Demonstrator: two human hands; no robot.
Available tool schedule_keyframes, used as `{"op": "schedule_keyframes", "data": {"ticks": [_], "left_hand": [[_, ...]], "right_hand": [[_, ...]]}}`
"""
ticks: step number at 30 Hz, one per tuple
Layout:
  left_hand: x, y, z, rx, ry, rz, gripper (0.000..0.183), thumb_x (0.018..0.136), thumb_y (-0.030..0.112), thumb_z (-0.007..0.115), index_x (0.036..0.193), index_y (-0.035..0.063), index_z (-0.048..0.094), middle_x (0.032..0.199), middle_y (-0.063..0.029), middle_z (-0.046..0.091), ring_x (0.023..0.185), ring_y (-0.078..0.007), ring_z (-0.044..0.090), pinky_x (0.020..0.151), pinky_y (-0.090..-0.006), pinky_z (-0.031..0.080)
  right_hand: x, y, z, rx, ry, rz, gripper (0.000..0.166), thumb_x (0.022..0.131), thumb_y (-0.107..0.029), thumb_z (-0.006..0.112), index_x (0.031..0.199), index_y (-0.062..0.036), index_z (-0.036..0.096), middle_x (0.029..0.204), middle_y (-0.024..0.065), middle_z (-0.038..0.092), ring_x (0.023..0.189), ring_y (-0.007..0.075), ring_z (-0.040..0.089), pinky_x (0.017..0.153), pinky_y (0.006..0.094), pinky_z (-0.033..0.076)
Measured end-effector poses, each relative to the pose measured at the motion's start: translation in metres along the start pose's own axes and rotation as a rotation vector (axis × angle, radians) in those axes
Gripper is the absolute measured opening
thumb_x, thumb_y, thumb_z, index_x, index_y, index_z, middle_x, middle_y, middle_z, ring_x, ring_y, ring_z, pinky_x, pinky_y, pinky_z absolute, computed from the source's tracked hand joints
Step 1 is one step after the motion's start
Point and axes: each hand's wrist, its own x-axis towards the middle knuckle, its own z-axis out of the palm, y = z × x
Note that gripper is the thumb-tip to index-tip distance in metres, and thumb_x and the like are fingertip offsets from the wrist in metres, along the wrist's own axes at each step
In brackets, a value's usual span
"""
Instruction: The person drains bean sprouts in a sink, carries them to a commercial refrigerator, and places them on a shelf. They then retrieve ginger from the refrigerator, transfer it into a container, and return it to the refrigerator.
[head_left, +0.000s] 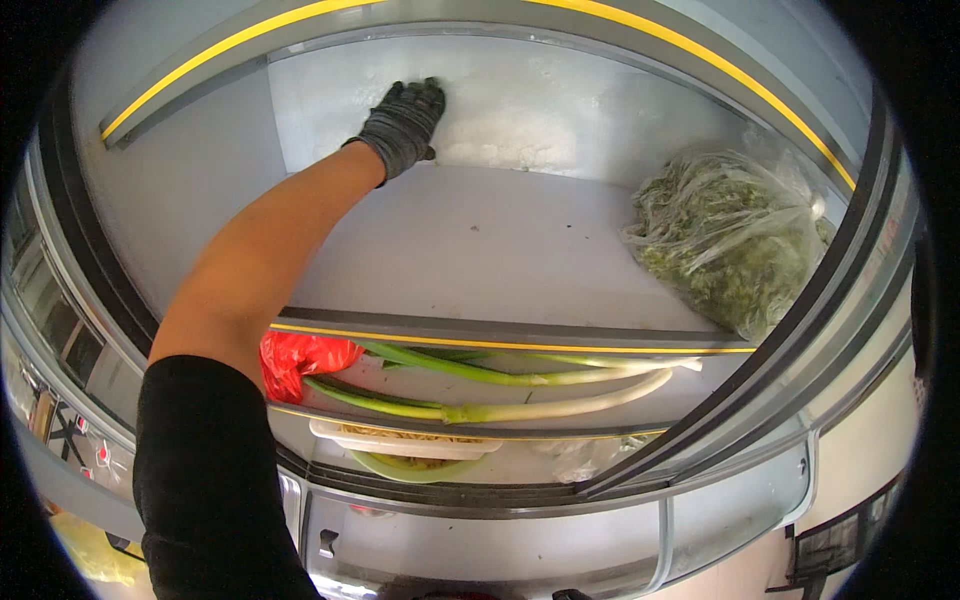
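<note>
My left hand (405, 124), in a dark grey knit glove, reaches into a refrigerated display cabinet. Its fingers are against the shiny metal back panel (517, 112), which has whitish patches near its lower edge. The palm side faces away, so whether anything lies under the fingers is hidden. Below the hand extends the pale upper shelf (465, 255), with a few dark specks on it. A tied clear plastic bag of leafy greens (727, 232) rests at this shelf's right end. My right hand is out of view.
Yellow-striped shelf edging (517, 339) crosses below my forearm. On lower shelves are a red plastic bag (307, 360), long leeks (525, 412), a white tray (420, 442) above a green bowl (412, 466), and clear plastic (592, 457). A dark door frame (810, 315) bounds the right side.
</note>
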Motion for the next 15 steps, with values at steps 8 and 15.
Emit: {"op": "schedule_keyframes", "data": {"ticks": [8,15], "left_hand": [[0.036,0.038,-0.007,-0.179,0.001,-0.092,0.08,0.069,0.032,0.067,0.13,-0.0016,0.027,0.125,-0.0197,0.037,0.114,-0.0326,0.037,0.097,-0.0377,0.033],[0.036,0.054,0.0,-0.199,0.08,-0.1,0.073,0.071,0.028,0.064,0.128,-0.002,0.03,0.122,-0.02,0.039,0.111,-0.0328,0.039,0.093,-0.0385,0.036]], "right_hand": [[0.021,0.05,-0.008,0.051,-0.013,0.078,0.023,0.083,-0.035,0.053,0.095,-0.0169,0.062,0.088,0.0111,0.063,0.081,0.0247,0.06,0.072,0.0328,0.047],[0.027,0.044,-0.027,-0.006,-0.062,0.119,0.028,0.081,-0.04,0.055,0.096,-0.0174,0.063,0.092,0.0122,0.063,0.085,0.025,0.059,0.074,0.0339,0.047]]}}
